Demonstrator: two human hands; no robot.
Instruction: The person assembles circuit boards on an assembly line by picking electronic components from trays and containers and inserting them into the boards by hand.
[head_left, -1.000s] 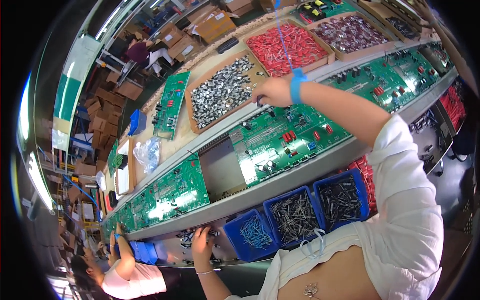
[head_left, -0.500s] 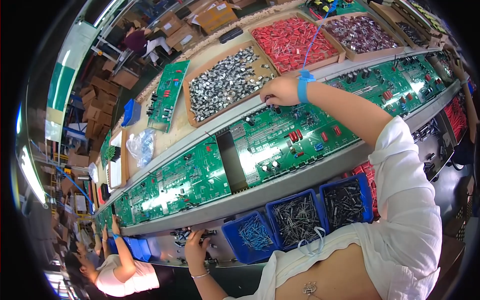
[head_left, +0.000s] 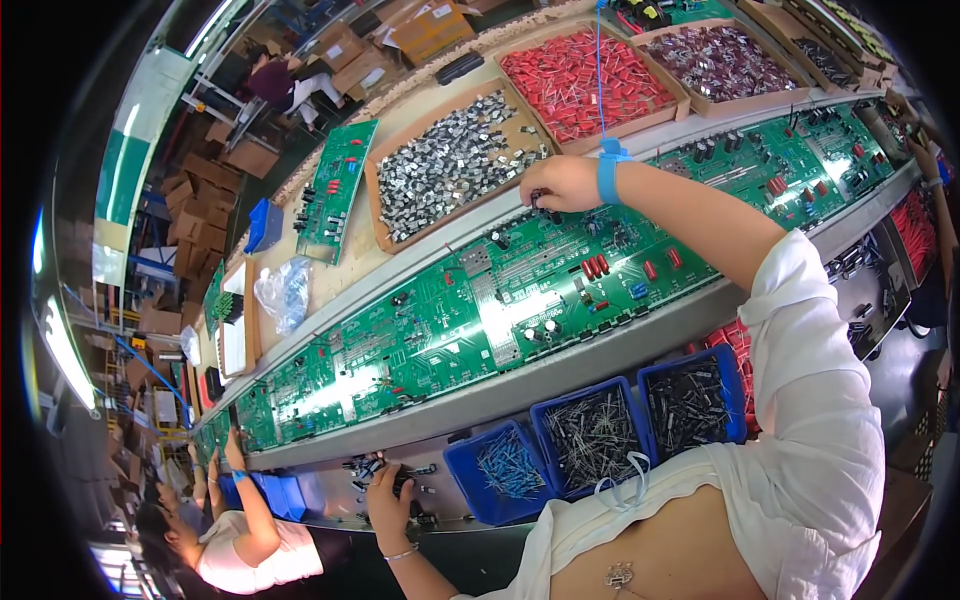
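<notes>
Pinching a small dark component [head_left: 541, 196], right hand [head_left: 562, 183] over green circuit board [head_left: 560, 275]

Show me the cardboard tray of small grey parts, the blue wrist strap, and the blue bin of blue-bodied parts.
cardboard tray of small grey parts [head_left: 383, 238], head view, on its bare left wall.
blue wrist strap [head_left: 607, 177], head view, on the band's middle.
blue bin of blue-bodied parts [head_left: 466, 498], head view, on its left rim.
</notes>
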